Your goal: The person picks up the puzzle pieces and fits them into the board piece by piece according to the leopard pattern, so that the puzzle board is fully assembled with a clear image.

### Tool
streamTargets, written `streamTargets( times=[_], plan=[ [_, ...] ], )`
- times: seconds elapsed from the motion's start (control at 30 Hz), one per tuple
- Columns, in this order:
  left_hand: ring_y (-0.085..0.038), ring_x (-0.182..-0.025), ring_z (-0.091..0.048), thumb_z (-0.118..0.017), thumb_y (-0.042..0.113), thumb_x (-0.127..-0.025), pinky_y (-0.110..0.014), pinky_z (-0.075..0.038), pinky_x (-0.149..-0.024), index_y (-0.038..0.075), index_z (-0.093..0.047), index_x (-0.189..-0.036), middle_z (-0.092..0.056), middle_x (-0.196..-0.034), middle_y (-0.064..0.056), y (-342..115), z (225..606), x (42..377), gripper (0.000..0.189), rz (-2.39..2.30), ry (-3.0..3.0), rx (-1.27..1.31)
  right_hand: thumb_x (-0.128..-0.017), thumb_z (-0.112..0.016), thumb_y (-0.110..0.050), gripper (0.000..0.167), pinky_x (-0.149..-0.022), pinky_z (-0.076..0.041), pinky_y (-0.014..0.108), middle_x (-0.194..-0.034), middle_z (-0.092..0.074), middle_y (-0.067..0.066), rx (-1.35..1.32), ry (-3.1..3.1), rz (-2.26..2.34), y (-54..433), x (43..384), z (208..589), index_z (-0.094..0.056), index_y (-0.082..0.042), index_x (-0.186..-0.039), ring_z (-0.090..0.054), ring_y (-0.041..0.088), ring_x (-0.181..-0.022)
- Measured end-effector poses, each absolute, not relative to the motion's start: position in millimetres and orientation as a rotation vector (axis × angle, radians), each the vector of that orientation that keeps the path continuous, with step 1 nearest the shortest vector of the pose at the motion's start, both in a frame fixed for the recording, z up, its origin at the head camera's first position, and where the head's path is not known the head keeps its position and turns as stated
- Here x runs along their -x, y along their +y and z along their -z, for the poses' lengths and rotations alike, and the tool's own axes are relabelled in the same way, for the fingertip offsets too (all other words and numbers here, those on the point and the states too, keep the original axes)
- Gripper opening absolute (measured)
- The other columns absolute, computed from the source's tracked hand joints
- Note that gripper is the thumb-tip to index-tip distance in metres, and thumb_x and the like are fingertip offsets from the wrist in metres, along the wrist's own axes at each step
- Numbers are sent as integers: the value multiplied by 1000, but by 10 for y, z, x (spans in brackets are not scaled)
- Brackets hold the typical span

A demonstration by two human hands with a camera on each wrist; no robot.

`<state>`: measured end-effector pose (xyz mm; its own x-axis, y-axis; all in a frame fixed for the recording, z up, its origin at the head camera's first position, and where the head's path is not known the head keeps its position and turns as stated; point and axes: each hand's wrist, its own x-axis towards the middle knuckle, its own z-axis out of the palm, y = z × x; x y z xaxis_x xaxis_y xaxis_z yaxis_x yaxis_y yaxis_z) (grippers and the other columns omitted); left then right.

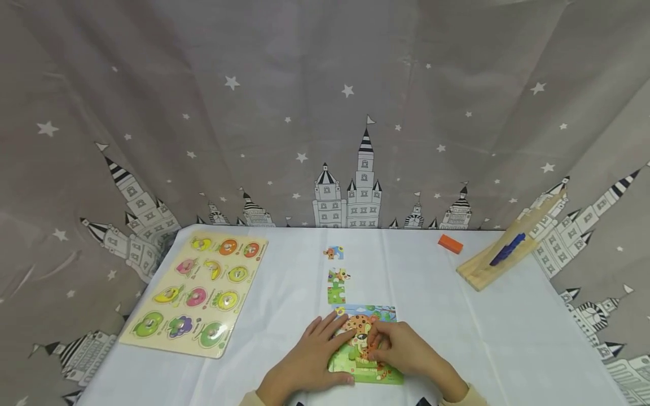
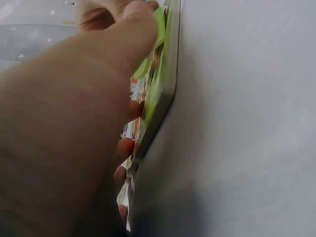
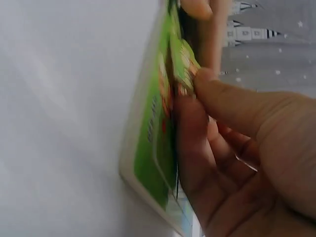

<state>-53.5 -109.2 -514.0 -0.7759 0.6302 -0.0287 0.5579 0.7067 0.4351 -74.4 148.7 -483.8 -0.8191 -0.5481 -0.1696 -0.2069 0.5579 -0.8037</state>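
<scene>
A jigsaw puzzle board (image 1: 391, 379) with a spotted cartoon animal on green grass lies at the table's near middle. My left hand (image 1: 317, 355) rests flat along its left side, fingers spread over the picture and thumb near the lower edge. Over the board's right half, my right hand (image 1: 401, 347) pinches a puzzle piece (image 3: 182, 61) between thumb and index finger. That piece is green and orange and is tilted up from the board in the right wrist view. The hands hide parts of the picture.
Loose puzzle pieces (image 1: 336, 293) lie just beyond the board, with another puzzle piece (image 1: 334, 252) farther back. A wooden fruit puzzle (image 1: 228, 338) is at the left. Back right are an orange block (image 1: 450, 243) and a wooden stand (image 1: 477, 276) with a blue mark.
</scene>
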Motion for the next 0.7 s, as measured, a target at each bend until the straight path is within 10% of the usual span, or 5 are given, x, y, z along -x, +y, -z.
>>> streamTargets(
  times=[0.27,0.7],
  plan=[
    [-30,-156,-27,-46,53,-104,-60,-28,-121,30,-47,-153,-32,-168,1,-1079,5161,528,54,-658,2766,-944,-86,-82,-23,17,-51,-44,20,-73,-57,-12,614,2518,1046,1402,598,4864,-67,-20,-93,-49,0,-58],
    [-26,-154,-30,-54,51,-102,-59,-30,-120,32,-52,-148,-37,-164,4,-1000,5177,514,50,-647,2839,-863,-85,-82,-21,14,-58,-41,20,-90,-62,-8,611,2642,931,1350,523,4825,-71,-17,-92,-45,1,-66]
  ],
)
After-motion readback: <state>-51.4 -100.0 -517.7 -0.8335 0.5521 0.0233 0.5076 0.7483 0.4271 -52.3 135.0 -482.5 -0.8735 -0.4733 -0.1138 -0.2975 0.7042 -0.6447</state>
